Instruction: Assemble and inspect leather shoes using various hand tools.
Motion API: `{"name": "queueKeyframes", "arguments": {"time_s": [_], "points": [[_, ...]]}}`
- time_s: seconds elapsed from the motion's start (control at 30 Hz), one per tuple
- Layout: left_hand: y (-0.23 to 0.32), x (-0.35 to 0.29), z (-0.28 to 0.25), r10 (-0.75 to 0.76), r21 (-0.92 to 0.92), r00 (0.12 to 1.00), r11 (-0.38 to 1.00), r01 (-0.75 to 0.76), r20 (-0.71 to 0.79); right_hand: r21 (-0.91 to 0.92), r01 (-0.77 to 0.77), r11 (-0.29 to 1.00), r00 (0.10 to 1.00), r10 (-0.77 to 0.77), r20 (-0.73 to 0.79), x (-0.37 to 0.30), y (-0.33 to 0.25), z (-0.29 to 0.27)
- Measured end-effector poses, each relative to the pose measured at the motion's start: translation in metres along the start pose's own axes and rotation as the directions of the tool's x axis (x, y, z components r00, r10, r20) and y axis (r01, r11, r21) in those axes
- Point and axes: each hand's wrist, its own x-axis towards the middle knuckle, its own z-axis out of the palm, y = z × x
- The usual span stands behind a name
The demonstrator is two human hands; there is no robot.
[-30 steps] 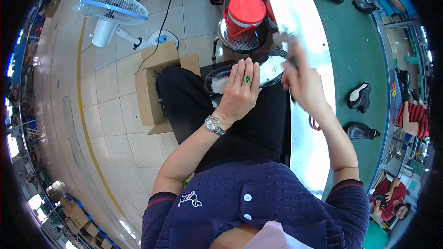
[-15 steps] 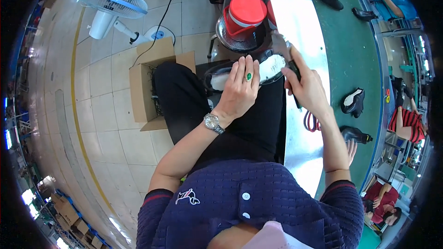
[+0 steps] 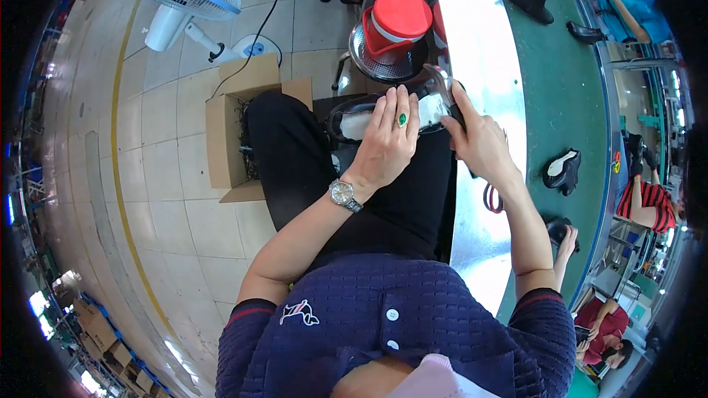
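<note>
A dark shoe [image 3: 430, 110] lies across the person's lap [image 3: 291, 151], pale underside upward. The left hand [image 3: 387, 144] rests on its middle, fingers together; whether that grip closes around it cannot be told. Toward three o'clock, the right hand's [image 3: 479, 136] grip is wrapped around a hammer [image 3: 442, 87], beside the tabletop [image 3: 483, 66]. A red bucket [image 3: 402, 18] stands at twelve.

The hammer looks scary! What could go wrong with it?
The hammer in the right hand might slip and hit the left hand, whose fingers lie on the shoe close by. The shoe rests across the lap, so it could wobble or slide.
</note>
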Motion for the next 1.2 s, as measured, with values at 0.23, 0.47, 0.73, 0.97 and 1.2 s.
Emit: {"name": "queueKeyframes", "arguments": {"time_s": [0.23,0.47,0.73,0.97,1.2], "points": [[0.003,-0.002,0.002,-0.006,-0.05,0.998,0.999,0.003,-0.061,-0.035,0.091,0.995,0.984,-0.095,-0.148,-0.009,-0.003,0.013],[0.002,-0.003,0.0,0.016,-0.062,0.991,0.998,-0.024,-0.13,-0.07,0.141,0.988,0.974,-0.15,-0.167,-0.015,-0.024,0.008],[-0.045,0.019,-0.041,-0.199,-0.531,0.944,0.787,0.314,0.264,0.426,0.006,0.905,0.961,-0.124,0.248,-0.025,-0.003,-0.005],[-0.053,0.027,-0.047,-0.24,-0.599,0.857,0.629,0.496,0.456,0.628,-0.534,0.567,0.724,-0.077,0.686,-0.014,-0.021,-0.01],[-0.024,-0.013,-0.032,-0.097,-0.184,0.993,0.977,0.109,0.071,0.454,-0.14,0.88,0.905,-0.072,0.42,-0.037,-0.028,0.006]]}}
